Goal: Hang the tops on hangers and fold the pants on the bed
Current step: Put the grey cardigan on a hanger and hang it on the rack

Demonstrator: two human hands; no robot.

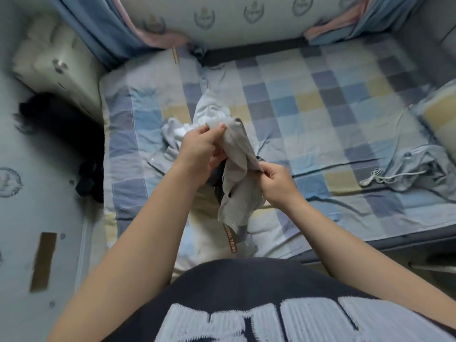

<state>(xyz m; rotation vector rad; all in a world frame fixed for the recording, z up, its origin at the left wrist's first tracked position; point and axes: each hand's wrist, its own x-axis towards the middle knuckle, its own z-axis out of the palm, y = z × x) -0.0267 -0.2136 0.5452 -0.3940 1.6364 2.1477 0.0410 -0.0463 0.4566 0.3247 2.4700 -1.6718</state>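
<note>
Both hands [201,150] grip grey garment [238,174] (crumpled) above bed [320,107].

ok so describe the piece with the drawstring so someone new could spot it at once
Start from the bed with the checked sheet and go to its right edge. A crumpled grey-blue garment lies there alone on the sheet. Unlike the grey garment being held up mid-bed, it has a white drawstring trailing out to the left.

Free to pass over bare checkered sheet [308,99], mid to far right. Near ctr blocked: beige top [237,174] dangling above clothes pile [209,114]. Right edge: crumpled grey garment [414,169] w/ drawstring, pillow [441,112]. Far hemmed by curtain [103,25]; left by wall [37,193].
</note>
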